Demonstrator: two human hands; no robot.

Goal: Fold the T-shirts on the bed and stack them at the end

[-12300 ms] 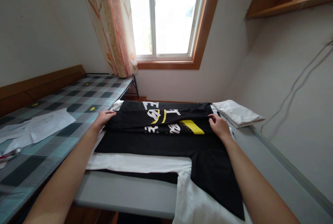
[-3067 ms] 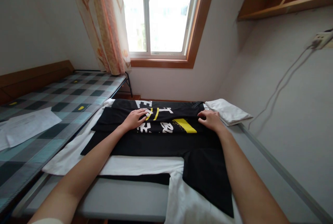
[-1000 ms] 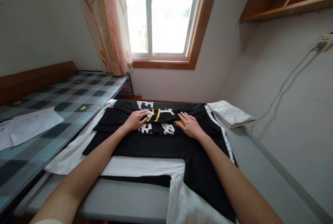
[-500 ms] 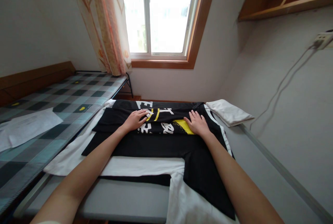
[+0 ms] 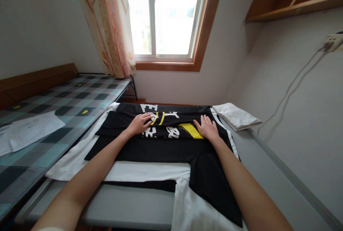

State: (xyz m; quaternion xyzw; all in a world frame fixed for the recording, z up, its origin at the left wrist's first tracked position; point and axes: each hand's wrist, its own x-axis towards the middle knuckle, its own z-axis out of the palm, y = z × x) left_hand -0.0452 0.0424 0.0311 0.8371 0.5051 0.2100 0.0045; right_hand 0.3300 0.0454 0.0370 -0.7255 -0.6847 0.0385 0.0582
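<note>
A black T-shirt [image 5: 160,148] with white lettering and a yellow print lies partly folded on a grey board-like surface [image 5: 134,204]. My left hand [image 5: 139,123] rests flat on the shirt, left of the yellow stripes, fingers stretched out. On the right side of the print, my right hand [image 5: 207,127] lies with spread fingers, touching the cloth beside the yellow patch. One black sleeve hangs toward me below the right forearm. Beneath the black shirt, a white garment [image 5: 150,171] shows at the left and front.
A folded white cloth [image 5: 235,116] lies at the far right corner. To the left stands a bed [image 5: 102,91] with a checked cover and white papers [image 5: 32,131]. A window [image 5: 171,16] and a floral curtain [image 5: 112,27] are ahead; a cable [image 5: 292,80] runs down the right wall.
My right hand has slid a little to the right across the shirt, uncovering more of the yellow patch. My left hand stays in the same place.
</note>
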